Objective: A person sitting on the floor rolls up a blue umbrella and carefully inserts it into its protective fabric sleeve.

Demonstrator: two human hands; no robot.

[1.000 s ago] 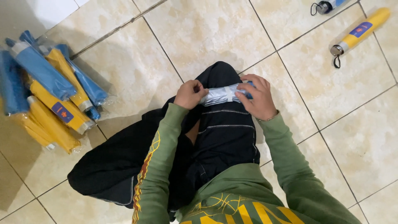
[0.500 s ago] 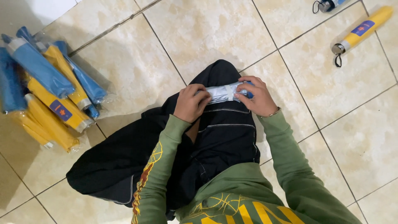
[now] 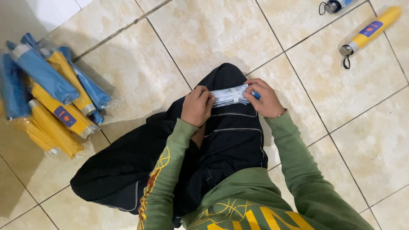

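I sit on a tiled floor with black trousers over my raised knee. A folded pale blue umbrella [image 3: 230, 95] lies across that knee, rolled tight with a strap around its middle. My left hand [image 3: 197, 105] grips its left end, fingers curled over the fabric. Around the right end, where a blue tip shows, my right hand [image 3: 266, 99] is closed. Both sleeves are green with yellow print.
A pile of wrapped blue and yellow folded umbrellas [image 3: 49, 96] lies on the floor at the left. A yellow wrapped umbrella [image 3: 368, 32] lies at the upper right, and part of another umbrella [image 3: 334, 6] shows at the top edge.
My left hand has slid inward along the pale blue umbrella, covering more of it. The view has shifted slightly; the umbrella stays on my knee.
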